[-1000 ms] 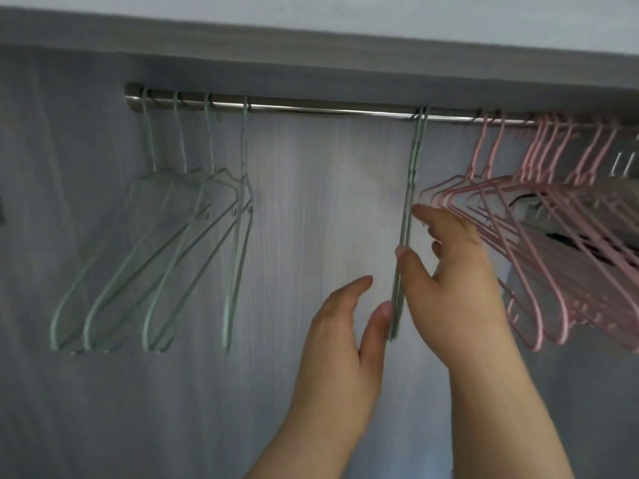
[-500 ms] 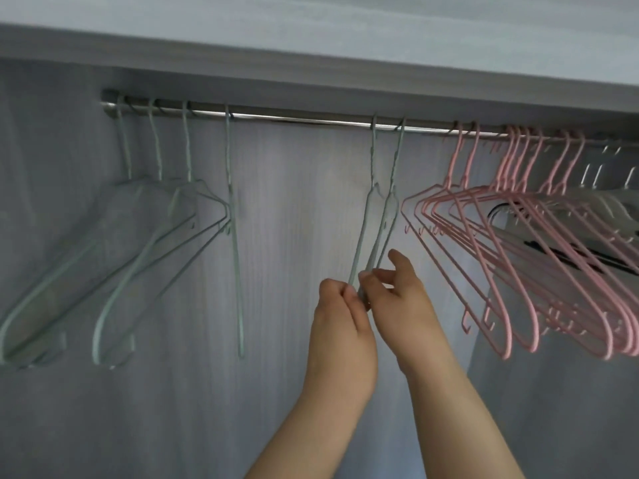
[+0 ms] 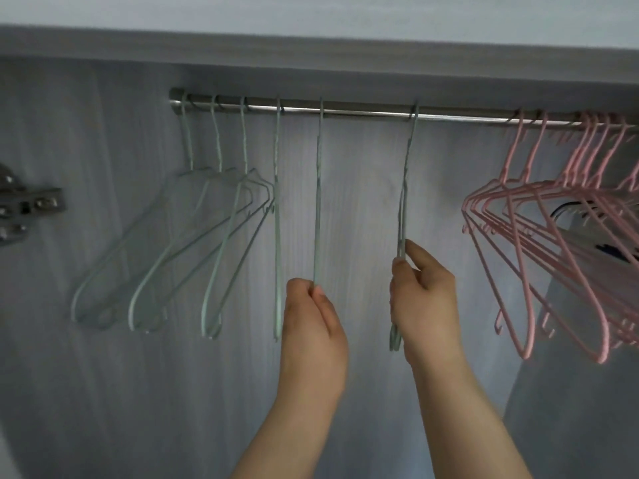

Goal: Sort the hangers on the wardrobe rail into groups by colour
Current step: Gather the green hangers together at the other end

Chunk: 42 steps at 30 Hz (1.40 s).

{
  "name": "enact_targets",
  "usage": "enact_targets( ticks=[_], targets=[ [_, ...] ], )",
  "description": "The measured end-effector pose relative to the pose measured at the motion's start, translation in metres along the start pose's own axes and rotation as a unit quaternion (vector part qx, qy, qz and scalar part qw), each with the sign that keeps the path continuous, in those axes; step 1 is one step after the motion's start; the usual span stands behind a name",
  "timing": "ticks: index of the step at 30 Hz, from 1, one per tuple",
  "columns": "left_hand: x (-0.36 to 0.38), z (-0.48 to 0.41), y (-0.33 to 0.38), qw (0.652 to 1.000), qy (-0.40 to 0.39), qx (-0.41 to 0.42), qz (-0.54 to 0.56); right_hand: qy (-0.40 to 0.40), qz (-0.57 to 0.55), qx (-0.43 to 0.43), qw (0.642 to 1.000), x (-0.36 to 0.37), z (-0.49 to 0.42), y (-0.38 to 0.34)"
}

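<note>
Two hands (image 3: 314,316) pinch green hangers (image 3: 317,209) on rail (image 3: 363,110); pink hangers (image 3: 518,236) right.

Each hand (image 3: 313,319) (image 3: 423,299) pinches 1 green hanger (image 3: 317,202) (image 3: 403,202) on the rail (image 3: 363,110).

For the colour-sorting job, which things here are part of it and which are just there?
Part of the job:
- rail
- green hangers at the left
- green hanger pinched by the left hand
- green hanger held by the right hand
- pink hangers

Just there:
- metal hinge
- white and black item behind the pink hangers
</note>
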State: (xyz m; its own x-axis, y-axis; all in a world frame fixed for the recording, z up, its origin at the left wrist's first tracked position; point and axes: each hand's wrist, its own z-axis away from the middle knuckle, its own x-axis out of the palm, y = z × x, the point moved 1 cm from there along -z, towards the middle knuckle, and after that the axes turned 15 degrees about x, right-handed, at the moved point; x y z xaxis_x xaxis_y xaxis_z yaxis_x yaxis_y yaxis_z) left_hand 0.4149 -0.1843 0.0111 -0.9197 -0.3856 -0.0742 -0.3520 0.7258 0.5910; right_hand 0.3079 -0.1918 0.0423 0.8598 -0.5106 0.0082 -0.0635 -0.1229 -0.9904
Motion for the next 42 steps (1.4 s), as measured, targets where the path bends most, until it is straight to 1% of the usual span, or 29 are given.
enact_targets(
  ticks=[5, 11, 15, 27, 31, 42],
  targets=[
    [-0.011, 0.002, 0.0, 1.0, -0.003, -0.005, 0.002, -0.059, 0.003, -0.013, 0.998, 0.017, 0.01, 0.0],
    [-0.019, 0.001, 0.0, 1.0, 0.011, -0.007, 0.026, -0.087, 0.026, -0.022, 0.996, 0.032, 0.014, -0.002],
    [-0.022, 0.0, 0.0, 1.0, 0.015, -0.008, 0.019, -0.108, 0.044, -0.019, 0.993, 0.046, 0.013, -0.005],
    [-0.027, -0.001, 0.0, 0.999, 0.01, -0.023, 0.022, -0.089, 0.043, -0.011, 0.995, 0.045, 0.017, -0.002],
    [-0.028, 0.0, -0.002, 0.999, 0.008, -0.016, 0.031, -0.082, 0.057, -0.025, 0.995, 0.043, 0.012, 0.003],
    [-0.026, -0.001, 0.0, 0.999, 0.027, -0.018, 0.026, -0.096, 0.029, -0.031, 0.994, 0.043, 0.006, 0.008]
  ],
)
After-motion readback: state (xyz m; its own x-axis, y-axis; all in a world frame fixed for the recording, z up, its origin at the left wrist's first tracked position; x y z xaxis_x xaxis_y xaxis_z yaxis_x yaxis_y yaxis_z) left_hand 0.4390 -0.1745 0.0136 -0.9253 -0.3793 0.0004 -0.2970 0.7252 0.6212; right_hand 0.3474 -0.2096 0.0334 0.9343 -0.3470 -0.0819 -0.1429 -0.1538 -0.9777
